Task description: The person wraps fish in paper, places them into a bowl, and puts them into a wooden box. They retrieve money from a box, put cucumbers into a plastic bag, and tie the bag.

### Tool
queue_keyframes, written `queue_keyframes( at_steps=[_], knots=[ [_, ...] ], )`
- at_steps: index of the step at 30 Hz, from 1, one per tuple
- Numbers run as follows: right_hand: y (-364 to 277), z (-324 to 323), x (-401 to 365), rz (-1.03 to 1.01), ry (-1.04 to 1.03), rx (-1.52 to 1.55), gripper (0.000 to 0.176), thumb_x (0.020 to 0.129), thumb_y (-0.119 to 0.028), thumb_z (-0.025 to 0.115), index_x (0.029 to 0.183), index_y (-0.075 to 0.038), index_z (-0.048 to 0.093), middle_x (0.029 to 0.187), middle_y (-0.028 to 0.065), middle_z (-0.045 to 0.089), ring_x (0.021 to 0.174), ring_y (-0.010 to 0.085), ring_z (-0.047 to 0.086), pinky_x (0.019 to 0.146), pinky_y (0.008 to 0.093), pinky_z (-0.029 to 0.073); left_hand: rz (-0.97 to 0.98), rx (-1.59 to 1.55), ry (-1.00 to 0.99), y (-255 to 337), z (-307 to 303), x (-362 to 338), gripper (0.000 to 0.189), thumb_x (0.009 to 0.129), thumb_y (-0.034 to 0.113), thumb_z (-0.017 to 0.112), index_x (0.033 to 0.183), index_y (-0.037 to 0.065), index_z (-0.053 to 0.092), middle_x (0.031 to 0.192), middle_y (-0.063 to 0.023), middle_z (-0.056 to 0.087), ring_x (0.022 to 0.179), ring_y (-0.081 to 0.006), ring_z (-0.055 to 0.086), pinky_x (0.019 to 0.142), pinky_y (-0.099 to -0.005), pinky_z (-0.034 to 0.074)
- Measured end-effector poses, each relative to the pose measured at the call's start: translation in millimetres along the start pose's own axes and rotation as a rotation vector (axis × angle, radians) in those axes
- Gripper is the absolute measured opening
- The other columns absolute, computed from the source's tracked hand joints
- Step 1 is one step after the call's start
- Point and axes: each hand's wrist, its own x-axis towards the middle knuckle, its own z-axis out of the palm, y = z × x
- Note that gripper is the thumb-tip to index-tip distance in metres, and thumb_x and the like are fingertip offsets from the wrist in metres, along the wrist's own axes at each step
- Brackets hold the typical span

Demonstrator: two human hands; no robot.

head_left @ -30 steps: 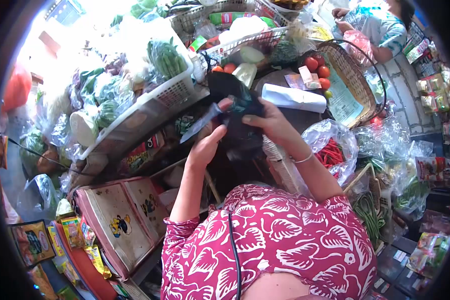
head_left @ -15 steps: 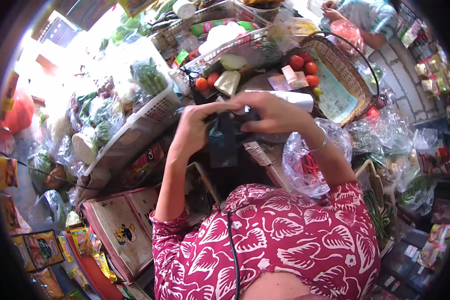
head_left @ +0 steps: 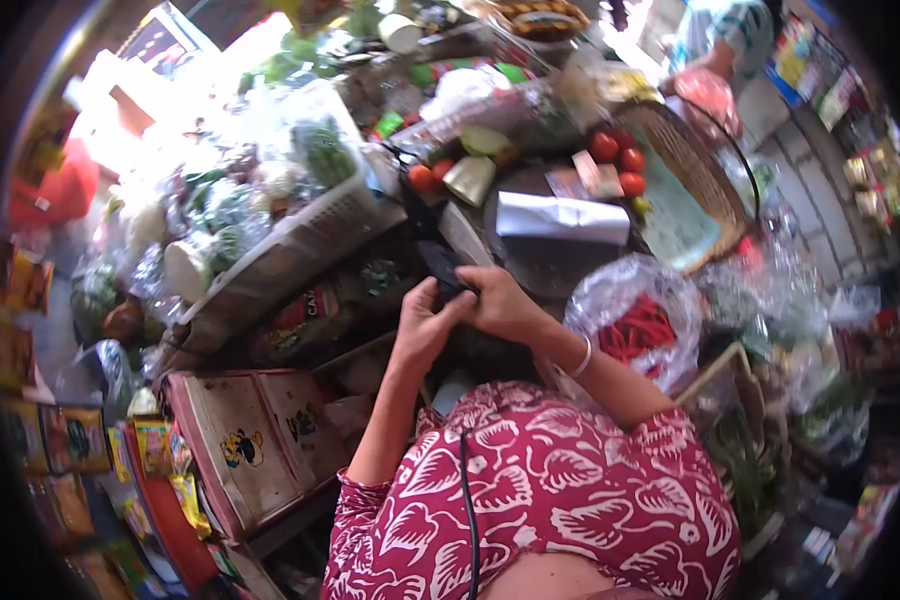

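Both hands meet at centre: left hand [head_left: 422, 328] and right hand [head_left: 505, 305] pinch a dark bag [head_left: 438, 268], apparently separating its thin layers, which calls for a fingertip grip. White paper roll [head_left: 560, 218] at one o'clock; chilli bag [head_left: 638, 325] crowds three o'clock; basket of greens [head_left: 320, 215] at ten.

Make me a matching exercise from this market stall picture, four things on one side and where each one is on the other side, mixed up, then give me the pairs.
Things:
1. red chillies
2. dark bag
3. white paper roll
4. green vegetables

Places:
A. in the white crate
B. on the dark counter
C. in the clear plastic bag
D. gripped between the left hand and the right hand

Pairs: 1-C, 2-D, 3-B, 4-A.
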Motion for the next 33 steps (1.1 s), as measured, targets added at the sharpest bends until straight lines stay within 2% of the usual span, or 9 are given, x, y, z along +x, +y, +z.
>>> queue_keyframes(
  at_steps=[6, 11, 18, 20, 26, 29, 31, 32, 33],
  knots=[
    [-2.9, -9.7, 5.4, 0.129, -0.262, 0.374, 0.011, 0.078, -0.009, 0.066, 0.078, -0.003, 0.057, 0.072, -0.0038, 0.056, 0.068, 0.0037, 0.049, 0.06, 0.0232, 0.042, 0.074, 0.056, -0.009, 4.1, -10.5, -4.6, 0.01, 0.082, 0.003, 0.063, 0.092, 0.003, 0.06, 0.079, 0.0047, 0.06, 0.072, -0.001, 0.052, 0.063, -0.0184, 0.044],
    [-4.9, -29.7, 11.7, 0.283, -0.3, 0.567, 0.022, 0.076, -0.007, 0.069, 0.088, -0.007, 0.05, 0.071, -0.006, 0.052, 0.063, -0.0004, 0.046, 0.053, 0.0164, 0.036, 0.034, -0.027, 0.026, 17.1, -21.5, -2.3, 0.012, 0.082, 0.007, 0.064, 0.092, 0.002, 0.061, 0.081, 0.0026, 0.062, 0.072, -0.0028, 0.054, 0.067, -0.02, 0.046],
    [-16.1, -37.9, 8.2, 0.219, -0.039, 0.635, 0.024, 0.074, -0.003, 0.071, 0.09, -0.006, 0.054, 0.08, -0.0018, 0.058, 0.068, 0.0032, 0.053, 0.062, 0.0182, 0.044, 0.055, 0.041, 0.041, 12.8, -19.6, 8.8, 0.009, 0.081, 0.006, 0.065, 0.088, 0.004, 0.062, 0.08, 0.003, 0.062, 0.071, -0.0026, 0.053, 0.064, -0.0192, 0.044],
    [-11.0, -44.0, 9.0, 0.234, 0.038, 0.7, 0.019, 0.075, -0.002, 0.069, 0.088, -0.006, 0.056, 0.079, -0.001, 0.059, 0.068, 0.0044, 0.054, 0.062, 0.0189, 0.045, 0.09, 0.17, 0.175, 11.5, -17.4, 13.4, 0.023, 0.078, -0.001, 0.063, 0.065, 0.009, 0.046, 0.062, 0.0085, 0.043, 0.056, -0.0007, 0.037, 0.049, -0.0191, 0.031],
    [-5.3, -79.4, 18.2, 0.198, 0.446, 0.953, 0.01, 0.08, 0.0, 0.063, 0.081, -0.007, 0.057, 0.077, 0.0009, 0.061, 0.069, 0.0078, 0.058, 0.064, 0.0214, 0.047, 0.211, 0.536, 0.397, 3.5, -94.8, 11.0, 0.021, 0.064, -0.009, 0.049, 0.059, 0.007, 0.037, 0.058, 0.0055, 0.031, 0.055, -0.0033, 0.029, 0.047, -0.0234, 0.024],
    [-21.4, -81.0, 23.9, 0.033, 0.372, 0.836, 0.011, 0.08, -0.002, 0.064, 0.081, -0.008, 0.055, 0.076, -0.0008, 0.058, 0.072, 0.0067, 0.055, 0.066, 0.0205, 0.044, 0.071, 0.802, 0.469, 8.9, -100.1, 8.3, 0.028, 0.06, -0.007, 0.055, 0.085, 0.005, 0.052, 0.078, -0.004, 0.05, 0.07, -0.0138, 0.049, 0.065, -0.027, 0.042],
    [-38.3, -70.0, 34.2, 0.05, 0.247, 0.77, 0.011, 0.079, -0.005, 0.065, 0.081, -0.008, 0.055, 0.077, -0.003, 0.055, 0.073, 0.005, 0.052, 0.066, 0.0191, 0.04, 0.538, 1.14, 0.514, 22.9, -57.2, 16.9, 0.058, 0.064, 0.001, 0.06, 0.12, 0.005, 0.046, 0.112, -0.0131, 0.049, 0.105, -0.0247, 0.047, 0.093, -0.0343, 0.037],
    [-41.6, -64.2, 40.2, 0.051, 0.185, 0.697, 0.012, 0.078, -0.006, 0.066, 0.081, -0.008, 0.055, 0.078, -0.0034, 0.054, 0.074, 0.0044, 0.05, 0.066, 0.0187, 0.039, 0.459, 0.878, 0.371, 19.7, -44.5, 22.3, 0.075, 0.067, 0.009, 0.065, 0.135, 0.005, 0.032, 0.13, -0.0151, 0.037, 0.124, -0.0289, 0.031, 0.105, -0.0364, 0.024],
    [-43.4, -58.6, 44.4, 0.059, 0.124, 0.626, 0.013, 0.078, -0.007, 0.067, 0.082, -0.008, 0.055, 0.078, -0.0037, 0.054, 0.074, 0.0039, 0.049, 0.066, 0.0182, 0.039, 0.661, 0.988, 0.303, 11.1, -40.0, 29.3, 0.064, 0.072, 0.008, 0.06, 0.132, 0.005, 0.038, 0.12, -0.0119, 0.047, 0.116, -0.0258, 0.041, 0.103, -0.0347, 0.028]
  ],
)
